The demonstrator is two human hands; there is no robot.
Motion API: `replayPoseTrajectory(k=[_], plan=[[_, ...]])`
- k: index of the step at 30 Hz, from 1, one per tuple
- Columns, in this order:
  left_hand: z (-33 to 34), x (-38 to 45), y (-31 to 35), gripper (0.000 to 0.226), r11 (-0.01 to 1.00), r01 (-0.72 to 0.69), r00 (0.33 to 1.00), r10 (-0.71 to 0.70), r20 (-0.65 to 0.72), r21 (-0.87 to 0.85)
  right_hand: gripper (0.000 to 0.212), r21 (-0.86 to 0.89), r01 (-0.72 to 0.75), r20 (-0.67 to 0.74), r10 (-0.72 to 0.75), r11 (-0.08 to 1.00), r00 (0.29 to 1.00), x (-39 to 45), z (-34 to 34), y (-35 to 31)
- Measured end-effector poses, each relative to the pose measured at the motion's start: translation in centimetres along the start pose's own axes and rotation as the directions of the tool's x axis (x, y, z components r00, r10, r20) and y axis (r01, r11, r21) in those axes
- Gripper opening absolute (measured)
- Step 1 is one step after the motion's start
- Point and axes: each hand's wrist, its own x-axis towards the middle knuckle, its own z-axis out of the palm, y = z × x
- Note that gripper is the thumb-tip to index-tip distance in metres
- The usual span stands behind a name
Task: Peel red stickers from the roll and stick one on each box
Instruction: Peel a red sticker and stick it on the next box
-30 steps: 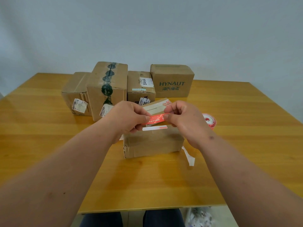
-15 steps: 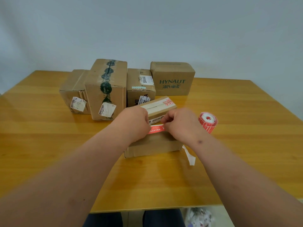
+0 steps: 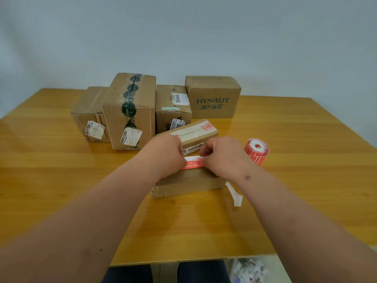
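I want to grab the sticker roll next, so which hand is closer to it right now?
Right. The right hand is just beside the sticker roll, pinching the red sticker. The left hand holds the sticker's other end, farther away.

Wooden table (image 3: 61,190): boxes (image 3: 130,111), sticker roll (image 3: 257,151).

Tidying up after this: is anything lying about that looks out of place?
A loose white backing strip lies curled on the table by the near box, under the right forearm. It looks like discarded waste.
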Motion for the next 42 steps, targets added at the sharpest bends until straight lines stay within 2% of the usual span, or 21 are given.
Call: replayPoseTrajectory(k=[8, 12, 17, 19, 22, 25, 26, 29, 32, 33, 34, 36, 40, 42], plan=[[0.8, 0.2, -0.3, 0.011, 0.999, -0.020, 0.999, 0.022, -0.040, 0.047, 0.020, -0.069, 0.044, 0.009, -0.043, 0.997, 0.999, -0.3, 0.1, -0.2], [1.2, 0.2, -0.5, 0.015, 0.998, -0.027, 0.997, 0.031, -0.065, 0.065, 0.016, -0.161, 0.047, -0.001, -0.048, 0.986, 0.999, -0.4, -0.1, -0.5], [1.2, 0.0, -1.1, 0.028, 0.991, -0.025, 0.991, 0.041, -0.124, 0.129, 0.036, -0.271, 0.029, -0.027, -0.038, 0.962, 0.999, -0.9, -0.5, -0.7], [1.0, 0.0, -1.5, 0.023, 0.995, -0.026, 0.994, 0.036, -0.101, 0.100, 0.043, -0.242, 0.004, -0.058, -0.019, 0.970, 0.998, -1.0, -0.7, -0.6], [1.2, 0.2, -2.1, 0.005, 1.000, -0.024, 0.997, 0.024, -0.075, -0.009, 0.040, -0.199, -0.015, -0.109, -0.007, 0.980, 0.994, -0.6, -0.6, -0.2], [1.9, 0.5, -2.3, 0.006, 0.997, -0.016, 0.993, 0.006, -0.121, -0.079, 0.038, -0.224, -0.019, -0.125, -0.009, 0.974, 0.992, 0.0, 0.4, 0.0], [2.1, 0.4, -2.2, 0.004, 0.997, -0.014, 0.989, 0.003, -0.145, -0.079, 0.039, -0.207, -0.029, -0.107, 0.007, 0.978, 0.994, 0.1, 0.8, -0.1], [2.6, 0.5, -2.1, 0.023, 0.998, 0.005, 0.983, -0.016, -0.182, -0.060, 0.036, -0.065, -0.081, -0.013, 0.080, 0.995, 0.997, 0.4, 1.5, 0.1], [2.6, 0.7, -2.4, 0.011, 0.994, 0.007, 0.984, -0.027, -0.177, -0.110, 0.019, 0.191, -0.138, 0.021, 0.137, 0.972, 0.990, 0.0, 1.2, 0.6], [2.5, 0.7, -2.7, 0.005, 0.990, 0.008, 0.986, -0.031, -0.166, -0.142, 0.017, 0.263, -0.164, 0.023, 0.164, 0.951, 0.986, -0.1, 0.9, 0.7], [2.4, 0.7, -2.9, 0.008, 0.985, 0.009, 0.987, -0.036, -0.157, -0.172, 0.023, 0.307, -0.184, 0.021, 0.186, 0.934, 0.982, -0.2, 0.7, 0.8], [2.3, 0.7, -3.4, 0.016, 0.977, 0.002, 0.989, -0.032, -0.142, -0.212, 0.032, 0.336, -0.199, 0.021, 0.204, 0.920, 0.979, -0.4, 0.4, 0.9], [2.5, 0.1, -3.2, 0.027, 0.984, -0.057, 0.989, 0.032, -0.145, -0.171, 0.026, 0.338, -0.160, 0.050, 0.152, 0.927, 0.987, -0.8, 1.0, 1.0], [2.5, -0.2, -3.3, 0.032, 0.984, -0.049, 0.988, 0.022, -0.155, -0.171, 0.037, 0.333, -0.160, 0.095, 0.136, 0.929, 0.986, -1.1, 1.3, 1.1]])
